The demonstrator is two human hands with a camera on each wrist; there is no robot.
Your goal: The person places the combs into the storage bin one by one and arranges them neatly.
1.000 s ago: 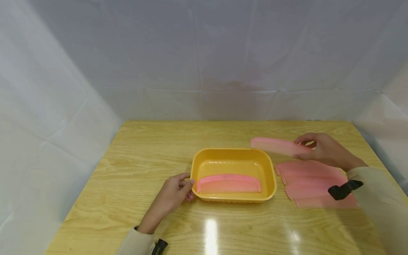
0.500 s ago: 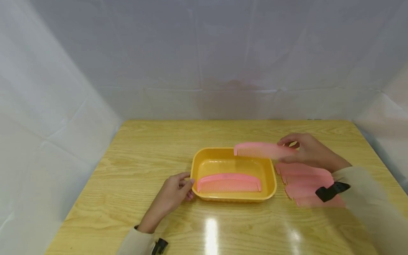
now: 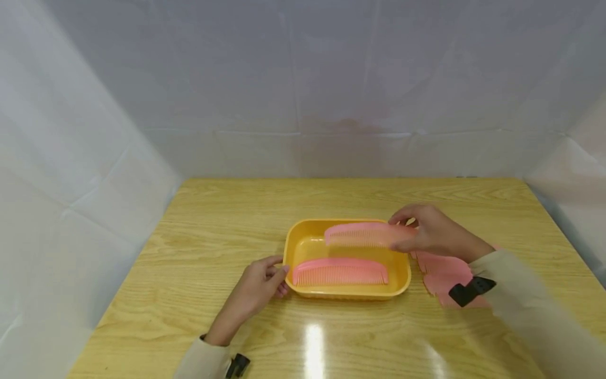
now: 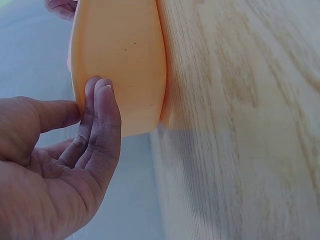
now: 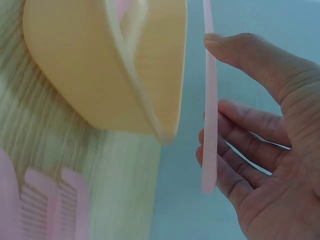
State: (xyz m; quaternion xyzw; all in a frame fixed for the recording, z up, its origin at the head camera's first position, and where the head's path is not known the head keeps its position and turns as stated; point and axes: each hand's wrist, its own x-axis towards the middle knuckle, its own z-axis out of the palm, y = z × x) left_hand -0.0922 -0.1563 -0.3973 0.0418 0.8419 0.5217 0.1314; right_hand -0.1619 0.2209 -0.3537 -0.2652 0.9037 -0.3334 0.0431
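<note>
My left hand point(image 3: 259, 284) holds the left end of a yellow plastic tray point(image 3: 347, 295). In the left wrist view, its fingers lie against the tray's outer wall point(image 4: 122, 55), with one digit at the rim. My right hand point(image 3: 433, 234) pinches one end of a pink comb point(image 3: 352, 234) between thumb and fingers, teeth facing down. That comb is over the back right part of the tray, and the right wrist view shows it edge-on, above the rim. A second pink comb point(image 3: 341, 263) lies inside the tray along the front.
Several pink combs point(image 3: 442, 273) lie overlapping on the wooden table point(image 3: 227, 210), right of the tray, partly hidden under the right forearm. Pale sheeting point(image 3: 284, 95) stands behind the table and along both sides.
My right hand has carried its comb left and toward me, from beyond the tray's back right corner to over the tray. The left hand and the tray stay put.
</note>
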